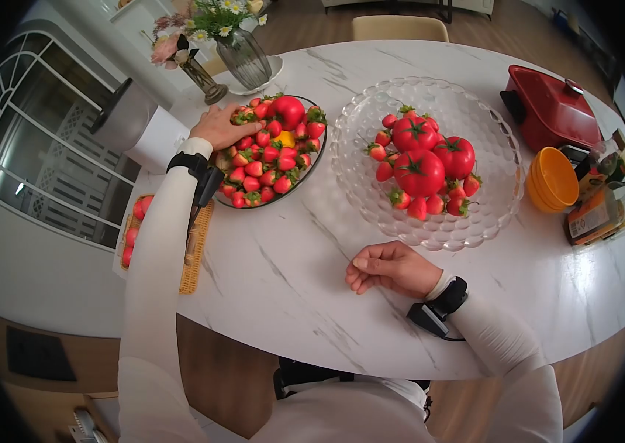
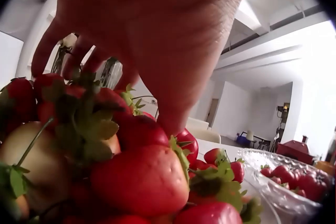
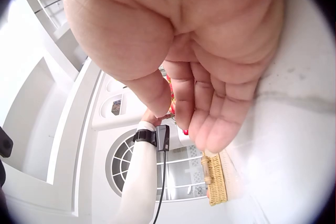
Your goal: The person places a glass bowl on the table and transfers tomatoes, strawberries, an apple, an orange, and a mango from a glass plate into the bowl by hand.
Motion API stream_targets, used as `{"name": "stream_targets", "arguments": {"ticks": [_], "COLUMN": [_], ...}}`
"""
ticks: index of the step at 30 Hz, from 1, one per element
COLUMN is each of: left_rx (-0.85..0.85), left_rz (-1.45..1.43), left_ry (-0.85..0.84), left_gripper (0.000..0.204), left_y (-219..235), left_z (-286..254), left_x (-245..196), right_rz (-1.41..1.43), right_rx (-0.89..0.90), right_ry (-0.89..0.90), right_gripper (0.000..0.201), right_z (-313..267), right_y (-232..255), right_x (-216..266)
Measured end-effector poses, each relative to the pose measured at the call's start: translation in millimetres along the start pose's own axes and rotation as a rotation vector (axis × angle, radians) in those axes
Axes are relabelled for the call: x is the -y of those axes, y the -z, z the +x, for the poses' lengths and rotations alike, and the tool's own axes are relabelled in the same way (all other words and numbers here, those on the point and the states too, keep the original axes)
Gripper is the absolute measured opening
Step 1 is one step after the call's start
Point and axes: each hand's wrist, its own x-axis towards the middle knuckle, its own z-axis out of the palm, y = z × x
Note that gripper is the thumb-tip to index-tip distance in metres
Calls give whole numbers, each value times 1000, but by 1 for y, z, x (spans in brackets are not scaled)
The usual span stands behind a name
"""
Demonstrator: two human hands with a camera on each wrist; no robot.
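Observation:
My left hand (image 1: 220, 125) reaches over the left rim of a dark bowl (image 1: 311, 166) heaped with strawberries (image 1: 257, 168), a red tomato (image 1: 288, 111) and a yellow fruit. In the left wrist view its thumb and fingers (image 2: 173, 124) come down on either side of a leafy strawberry (image 2: 105, 100) at the top of the pile. My right hand (image 1: 390, 267) rests on the white marble table (image 1: 275, 280), near its front edge. Those fingers (image 3: 210, 108) curl loosely and hold nothing.
A clear glass dish (image 1: 497, 148) with three tomatoes and some strawberries lies mid-table. A red pot (image 1: 552, 107), stacked orange bowls (image 1: 552, 179) and packets stand at the right. Two flower vases (image 1: 244, 59) stand behind the dark bowl. A wicker tray (image 1: 196, 258) with strawberries overhangs the left edge.

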Motion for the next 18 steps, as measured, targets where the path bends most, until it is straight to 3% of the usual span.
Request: {"name": "stream_targets", "arguments": {"ticks": [4, 6, 9, 12, 18], "left_rx": [-112, -203, -212, -114, -103], "left_rz": [187, 187, 153, 183, 293], "left_ry": [25, -93, -173, -243, -325], "left_gripper": [90, 86, 79, 78, 82], "left_y": [-3, -3, -10, -15, -26], "left_z": [4, 15, 28, 40, 44], "left_x": [-14, -22, -42, -65, -88], "right_rz": [-2, -2, -13, -16, 5], "right_rx": [0, -1, -1, -11, 14], "right_ry": [2, 0, -3, 2, 22], "right_gripper": [29, 29, 29, 29, 28], "right_z": [0, 0, 1, 0, 2], "right_y": [-1, -1, -2, -1, 2], "right_x": [1, 1, 0, 1, -4]}}
